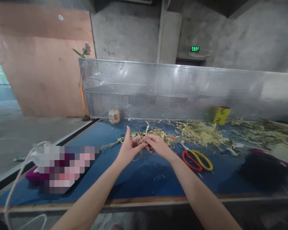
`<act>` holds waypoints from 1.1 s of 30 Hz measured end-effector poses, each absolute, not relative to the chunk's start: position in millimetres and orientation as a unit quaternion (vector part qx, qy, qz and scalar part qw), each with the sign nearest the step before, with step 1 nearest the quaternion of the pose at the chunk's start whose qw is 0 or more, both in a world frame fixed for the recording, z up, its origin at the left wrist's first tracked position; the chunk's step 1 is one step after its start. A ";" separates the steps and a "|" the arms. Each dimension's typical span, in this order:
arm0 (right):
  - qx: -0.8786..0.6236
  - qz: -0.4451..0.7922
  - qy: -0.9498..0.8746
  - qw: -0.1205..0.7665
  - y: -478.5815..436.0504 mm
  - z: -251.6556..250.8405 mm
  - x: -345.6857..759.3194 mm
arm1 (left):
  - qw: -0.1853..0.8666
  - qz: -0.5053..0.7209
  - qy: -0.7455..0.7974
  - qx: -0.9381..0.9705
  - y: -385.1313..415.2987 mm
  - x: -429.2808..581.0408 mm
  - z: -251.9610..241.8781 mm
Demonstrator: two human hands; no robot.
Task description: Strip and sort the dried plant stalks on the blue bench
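Note:
My left hand (130,147) and my right hand (157,145) meet over the middle of the blue table. Between their fingertips is a thin, pale dried plant strip (147,126), one end sticking up. My right hand pinches it with fingers pressed together. On the left hand one digit points straight up, while the others close in by the strip; part of them is hidden. Behind the hands lies a loose pile of dried plant strips (158,131). Scissors (194,152) with one red and one yellow handle rest to the right of my right hand.
Larger heaps of dried plant strips (201,132) spread to the right, by a yellow container (222,115). A pale, roundish wrapped object (114,117) stands at the back left. Perforated metal panels (144,83) border the table's rear. A dark blurred object (261,169) lies right; a pixelated item (67,169) lies left.

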State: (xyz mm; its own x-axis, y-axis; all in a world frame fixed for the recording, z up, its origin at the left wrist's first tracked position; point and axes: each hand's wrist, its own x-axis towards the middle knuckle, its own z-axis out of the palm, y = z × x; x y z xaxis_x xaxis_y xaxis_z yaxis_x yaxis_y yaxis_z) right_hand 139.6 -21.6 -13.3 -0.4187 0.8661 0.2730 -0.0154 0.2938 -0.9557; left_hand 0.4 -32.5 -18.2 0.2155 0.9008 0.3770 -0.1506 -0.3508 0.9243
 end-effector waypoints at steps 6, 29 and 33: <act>-0.306 0.420 -0.698 0.493 -22.3 -15.0 136.9 | 0.495 0.568 0.315 0.578 -29.4 1.9 -21.3; -0.353 0.312 -0.685 0.555 -18.3 -21.6 134.4 | 0.416 0.595 0.287 0.625 -34.9 9.8 -21.1; -0.307 0.383 -0.676 0.549 -22.6 -15.5 136.5 | 0.453 0.599 0.272 0.602 -35.0 6.9 -21.0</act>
